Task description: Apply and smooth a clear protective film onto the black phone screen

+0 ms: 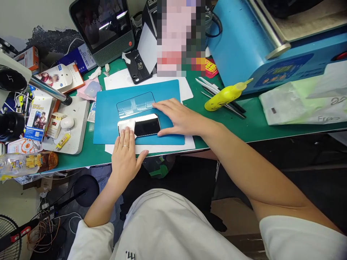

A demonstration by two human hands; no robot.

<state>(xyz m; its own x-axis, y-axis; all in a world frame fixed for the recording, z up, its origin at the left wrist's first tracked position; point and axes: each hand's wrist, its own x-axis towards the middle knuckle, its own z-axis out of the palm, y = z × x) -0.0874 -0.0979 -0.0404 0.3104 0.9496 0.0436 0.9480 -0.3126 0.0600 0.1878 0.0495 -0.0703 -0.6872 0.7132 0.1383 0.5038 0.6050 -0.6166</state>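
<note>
A dark-screened phone [148, 126] lies flat on a blue mat [108, 122] at the centre of the frame, its long side running left to right along the mat's lower edge. The left hand [125, 155] is open and flat, with its fingers stretched out together. They press a white cloth [127, 125] onto the phone's left end, and a ring shows on one finger. The right hand [180, 118] is also open, palm down on the mat just beside the phone's right end. Its thumb touches the phone's lower right corner and its fingers reach along the top edge.

Just above the phone on the mat lies a clear film [135, 104] of about the same shape. The mat rests on white paper [151, 148] on the green desk [244, 122]. To the right of the mat is a yellow bottle [225, 96] on its side, and a blue machine [238, 43] fills the upper right. A small monitor [104, 25] stands at the upper left.
</note>
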